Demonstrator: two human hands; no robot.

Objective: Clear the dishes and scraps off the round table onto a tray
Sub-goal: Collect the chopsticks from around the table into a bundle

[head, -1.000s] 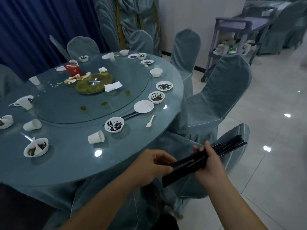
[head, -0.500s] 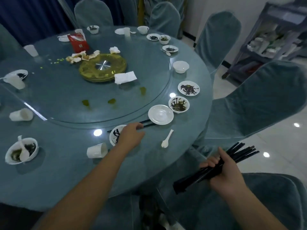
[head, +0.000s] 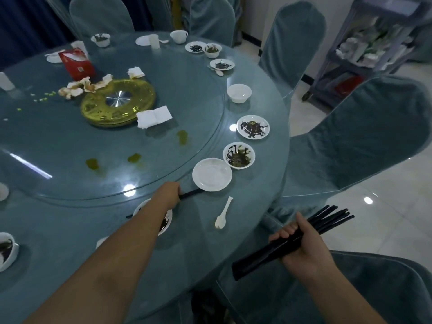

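Left hand (head: 167, 195) is out over the worktop (head: 257, 197), back of the hand up, fingers curled down onto the loose chopsticks (head: 190, 194) lying by the edge of the glass turntable (head: 70, 148). One black tip pokes out toward the white saucer (head: 212, 174). The forearm crosses a scrap-smeared bowl (head: 167, 222).

Right hand (head: 301, 244) is off the worktop's edge, clenched round the chopstick bundle (head: 264, 258), a thick black sheaf angled up to the right above a covered chair (head: 385, 288).

Along the rim past the saucer: a bowl of dark scraps (head: 239, 155) just beside it, then a plate of dark scraps (head: 253, 126), then a clean small bowl (head: 239, 93). A white spoon (head: 223, 215) lies on its own between the saucer and the worktop's edge.

On the turntable sits a gold platter (head: 118, 102) with a white napkin (head: 154, 116) overlapping its near rim and crumpled tissues at its far side. Behind those leans a red packet (head: 76, 64). It carries a small pale mark, too small to read. No other lettering is legible.

A grey trolley (head: 374, 43) stands far right, blurred.
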